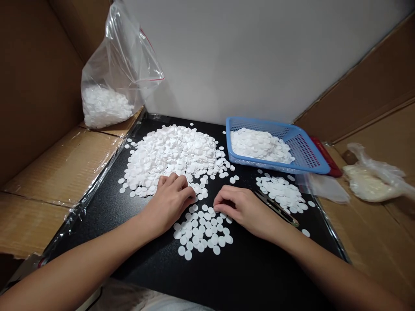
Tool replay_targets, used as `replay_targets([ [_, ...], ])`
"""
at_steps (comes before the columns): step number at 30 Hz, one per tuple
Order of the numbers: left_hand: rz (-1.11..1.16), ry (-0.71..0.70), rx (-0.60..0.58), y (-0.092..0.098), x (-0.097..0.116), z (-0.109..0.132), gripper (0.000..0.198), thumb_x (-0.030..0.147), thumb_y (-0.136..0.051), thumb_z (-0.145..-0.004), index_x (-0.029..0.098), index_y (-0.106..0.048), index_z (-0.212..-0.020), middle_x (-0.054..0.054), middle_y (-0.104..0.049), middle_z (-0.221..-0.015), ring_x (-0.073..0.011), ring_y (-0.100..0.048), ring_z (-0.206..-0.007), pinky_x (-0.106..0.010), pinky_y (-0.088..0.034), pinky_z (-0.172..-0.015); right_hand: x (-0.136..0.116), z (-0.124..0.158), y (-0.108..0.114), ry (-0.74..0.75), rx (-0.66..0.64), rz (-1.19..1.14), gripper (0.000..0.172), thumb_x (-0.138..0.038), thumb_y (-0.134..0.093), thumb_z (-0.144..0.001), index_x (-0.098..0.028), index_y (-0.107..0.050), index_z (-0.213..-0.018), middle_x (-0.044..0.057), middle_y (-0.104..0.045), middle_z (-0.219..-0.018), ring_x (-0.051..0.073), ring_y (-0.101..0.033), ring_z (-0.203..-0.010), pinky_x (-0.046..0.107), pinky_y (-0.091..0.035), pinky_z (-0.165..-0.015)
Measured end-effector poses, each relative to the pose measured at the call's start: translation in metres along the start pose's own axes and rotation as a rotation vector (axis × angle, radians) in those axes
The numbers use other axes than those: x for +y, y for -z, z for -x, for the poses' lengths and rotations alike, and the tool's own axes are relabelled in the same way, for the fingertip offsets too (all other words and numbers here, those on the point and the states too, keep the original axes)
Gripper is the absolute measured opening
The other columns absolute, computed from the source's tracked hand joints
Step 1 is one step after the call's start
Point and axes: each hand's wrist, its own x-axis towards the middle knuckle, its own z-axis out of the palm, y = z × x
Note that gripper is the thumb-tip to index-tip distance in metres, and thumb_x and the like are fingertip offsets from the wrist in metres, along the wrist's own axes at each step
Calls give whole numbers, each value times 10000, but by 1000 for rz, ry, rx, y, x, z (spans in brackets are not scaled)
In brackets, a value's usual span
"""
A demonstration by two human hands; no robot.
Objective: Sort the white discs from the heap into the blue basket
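Small white round discs (201, 231) lie spread in a loose patch on the black table, between and in front of my hands. My left hand (171, 201) rests at the front edge of a large heap of the same discs (171, 149), fingers curled and thumb tucked in. Across from it, my right hand (241, 207) has its thumb and fingertips drawn together at the patch's upper right edge. Whatever either hand pinches is hidden or too small to make out.
A blue perforated basket (311, 153) holding more discs stands at the back right. Before it lie a smaller pile (282, 192) and dark metal tweezers (275, 207). A clear bag of discs (106, 106) stands back left; another plastic bag (372, 181) lies right, on cardboard.
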Motion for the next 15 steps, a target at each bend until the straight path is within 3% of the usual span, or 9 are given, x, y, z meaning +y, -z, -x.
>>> replay_targets([
  [6, 36, 23, -27, -1, -1, 1, 38, 174, -611, -924, 184, -634, -895, -29, -568, -901, -210, -440, -868, -344, -268, -744, -5, -13, -12, 96, 156, 101, 45, -166, -607, -907, -207, -613, -923, 43, -609, -921, 174, -610, -791, 300, -507, -690],
  [9, 43, 30, -23, 0, -3, 2, 49, 150, -615, -919, 186, -641, -899, -24, -570, -897, -204, -438, -862, -340, -261, -738, -7, -22, -18, 126, 142, 119, 77, -137, -633, -885, -206, -602, -894, 40, -605, -912, 188, -602, -850, 314, -508, -743],
  [15, 69, 17, -45, 2, -2, 5, 68, 150, -697, -866, 190, -642, -868, -16, -558, -880, -206, -441, -862, -344, -257, -752, -10, -23, -17, 127, 84, 101, 167, -82, -634, -867, -201, -546, -789, 9, -572, -836, 158, -560, -760, 268, -455, -655],
])
